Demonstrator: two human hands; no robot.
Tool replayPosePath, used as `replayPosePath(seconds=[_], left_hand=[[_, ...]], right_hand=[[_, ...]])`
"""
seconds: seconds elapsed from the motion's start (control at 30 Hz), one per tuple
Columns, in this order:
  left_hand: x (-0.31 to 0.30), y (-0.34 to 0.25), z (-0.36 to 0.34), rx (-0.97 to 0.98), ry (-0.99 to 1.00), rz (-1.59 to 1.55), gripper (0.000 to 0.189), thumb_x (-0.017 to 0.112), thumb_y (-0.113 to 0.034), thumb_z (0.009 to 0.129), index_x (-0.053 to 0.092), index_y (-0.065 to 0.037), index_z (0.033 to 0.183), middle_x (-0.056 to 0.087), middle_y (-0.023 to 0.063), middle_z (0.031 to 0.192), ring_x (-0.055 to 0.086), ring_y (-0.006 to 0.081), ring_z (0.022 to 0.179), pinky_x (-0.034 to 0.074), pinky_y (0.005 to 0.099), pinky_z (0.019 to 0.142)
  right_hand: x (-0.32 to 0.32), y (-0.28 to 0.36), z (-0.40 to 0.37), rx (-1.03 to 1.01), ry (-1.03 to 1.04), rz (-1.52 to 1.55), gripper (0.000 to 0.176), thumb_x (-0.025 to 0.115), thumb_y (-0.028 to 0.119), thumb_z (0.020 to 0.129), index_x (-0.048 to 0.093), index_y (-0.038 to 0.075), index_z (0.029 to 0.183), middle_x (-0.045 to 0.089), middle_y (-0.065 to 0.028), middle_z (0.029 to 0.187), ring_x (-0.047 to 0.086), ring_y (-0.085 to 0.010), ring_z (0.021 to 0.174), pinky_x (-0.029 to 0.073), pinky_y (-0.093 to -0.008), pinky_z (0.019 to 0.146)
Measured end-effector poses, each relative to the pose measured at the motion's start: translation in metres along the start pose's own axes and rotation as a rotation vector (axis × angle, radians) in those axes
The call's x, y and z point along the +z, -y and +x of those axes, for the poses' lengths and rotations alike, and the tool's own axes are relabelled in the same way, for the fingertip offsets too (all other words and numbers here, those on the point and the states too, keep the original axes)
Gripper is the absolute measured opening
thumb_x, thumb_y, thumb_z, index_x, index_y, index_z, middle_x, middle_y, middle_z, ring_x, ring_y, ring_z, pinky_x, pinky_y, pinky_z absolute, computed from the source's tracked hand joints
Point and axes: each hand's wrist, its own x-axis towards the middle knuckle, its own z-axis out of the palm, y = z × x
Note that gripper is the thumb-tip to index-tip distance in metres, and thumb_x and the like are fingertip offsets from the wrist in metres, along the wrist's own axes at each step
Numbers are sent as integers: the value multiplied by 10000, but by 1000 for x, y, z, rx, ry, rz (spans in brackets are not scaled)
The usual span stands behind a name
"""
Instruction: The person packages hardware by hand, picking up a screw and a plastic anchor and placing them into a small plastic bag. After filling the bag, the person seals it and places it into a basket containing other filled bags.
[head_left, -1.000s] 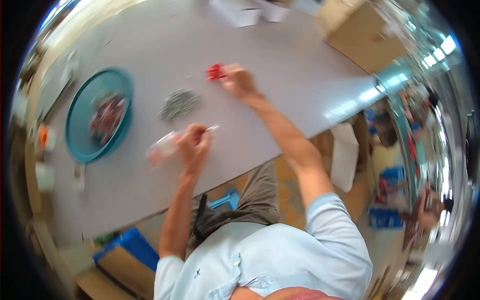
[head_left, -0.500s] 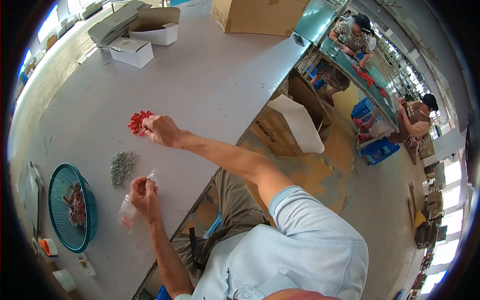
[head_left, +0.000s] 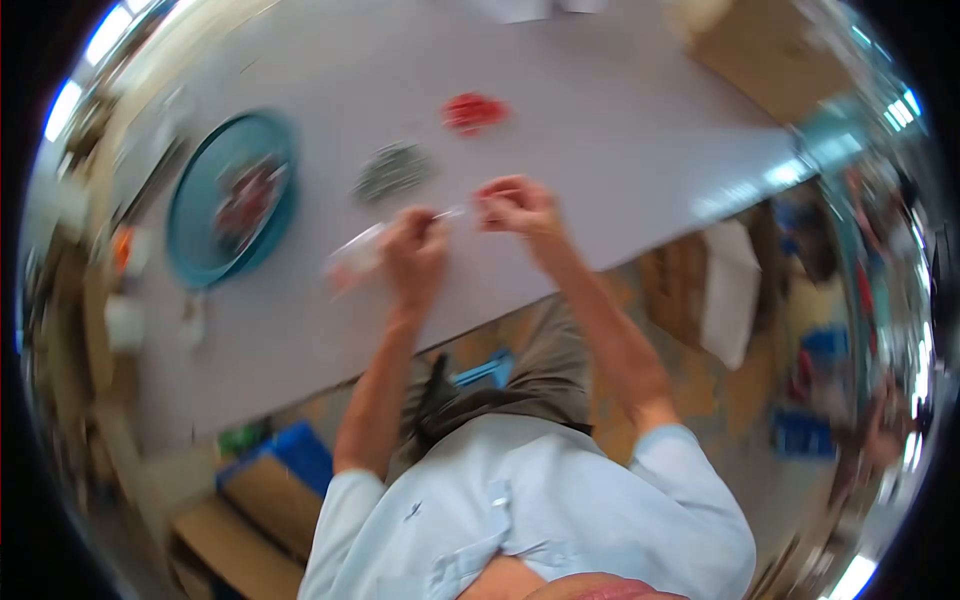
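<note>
My left hand (head_left: 414, 250) is closed on a clear plastic bag (head_left: 352, 258), which hangs off to the left with something reddish in its lower end. A corner of the bag pokes out toward my right hand (head_left: 518, 207). Those right fingers are pinched together, with a bit of red plastic plug (head_left: 484, 192) showing at their tips. Just beyond, on the table, lies a small pile of red plastic plugs (head_left: 474, 113). A heap of grey metal screws (head_left: 392, 171) lies beyond my left hand. Motion blurs the view.
To the left stands a teal plastic basket (head_left: 182, 228) with filled bags inside. A roll of orange tape (head_left: 124, 248) and a white roll (head_left: 125, 323) lie at the table's left. An open carton (head_left: 680, 285) sits below the table edge; another carton (head_left: 775, 60) rests at far right.
My right hand has come back from the red pile toward my left hand, carrying red plugs. The left hand still grips the bag. The camera view has turned and shifted.
</note>
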Motion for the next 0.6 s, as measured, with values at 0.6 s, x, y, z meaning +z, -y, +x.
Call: replayPosePath(seconds=[0.6], left_hand=[[2,-24,-11,44,19,-52,64,729,-25,933,698,13,974,758,95,788,734,116,709,589,273,643]], right_hand=[[53,-14,-21,-317,-216,-525,169,726,131,1007,689,6,1114,765,-88,892,740,-139,754,599,-285,637]])
